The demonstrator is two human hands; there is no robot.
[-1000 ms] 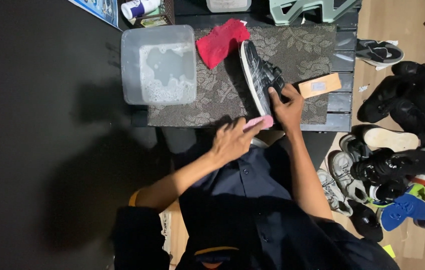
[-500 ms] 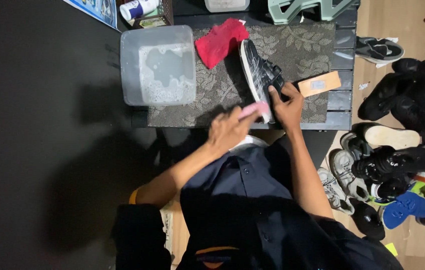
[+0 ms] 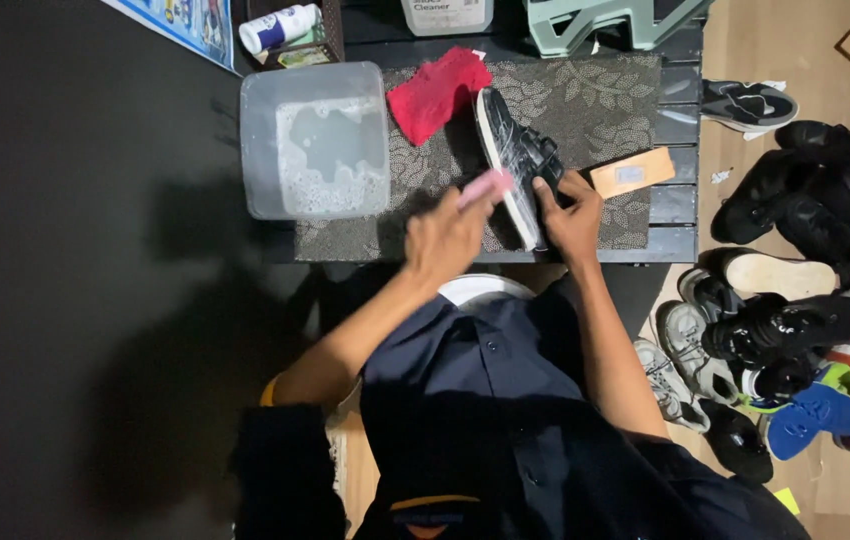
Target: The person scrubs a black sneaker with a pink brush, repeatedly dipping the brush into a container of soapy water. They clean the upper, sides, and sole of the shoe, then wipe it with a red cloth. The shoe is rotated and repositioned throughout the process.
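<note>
A black shoe (image 3: 507,150) lies on its side on a brown leaf-patterned mat (image 3: 605,110), its wet sole edge facing left. My right hand (image 3: 572,213) grips the shoe's near end and holds it against the mat. My left hand (image 3: 447,238) holds a pink brush (image 3: 485,187) whose tip rests against the sole edge about halfway along the shoe. A red cloth (image 3: 437,91) lies just beyond the shoe's far end.
A clear tub of soapy water (image 3: 315,140) stands left of the mat. A tan wooden block (image 3: 632,172) lies right of the shoe. Bottles (image 3: 279,27) and a green stool (image 3: 605,18) stand at the back. Several shoes (image 3: 795,300) are piled on the floor at right.
My left hand has slid the pink brush up along the sole edge, from the shoe's near end toward its middle. The right hand has kept its grip.
</note>
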